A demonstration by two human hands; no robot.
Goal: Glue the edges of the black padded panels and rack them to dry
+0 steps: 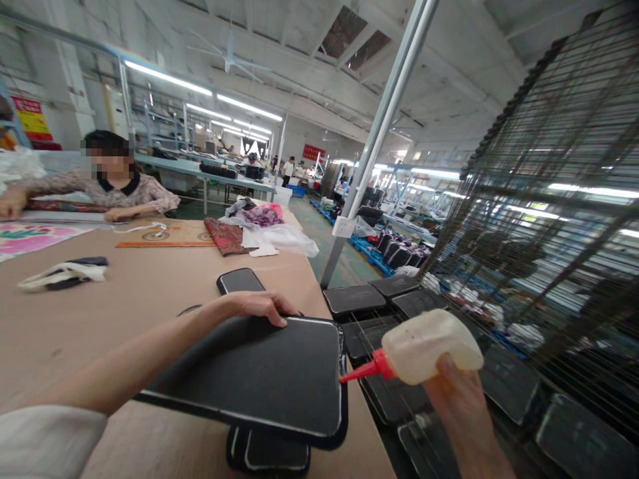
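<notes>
My left hand (264, 306) grips the far edge of a black rounded panel (259, 372), thumb on its upper face and fingers hidden behind. A whitish line, which looks like glue, runs along the panel's border. In my right hand (456, 382) is a cloudy plastic glue bottle (432, 346), tilted so its red nozzle (367, 367) meets the panel's right edge. Under the near side of the panel lies a smaller black padded piece (274, 452). Another black piece (241, 281) shows just beyond my left hand.
Several black panels lie on a wire rack (357, 299) to the right, with upright wire racks (539, 199) behind. A metal post (372, 153) with a socket box stands at the table's edge (312, 273). Across the table a person (124, 193) handles fabric. Cloth and plastic (272, 229) are heaped at the far corner.
</notes>
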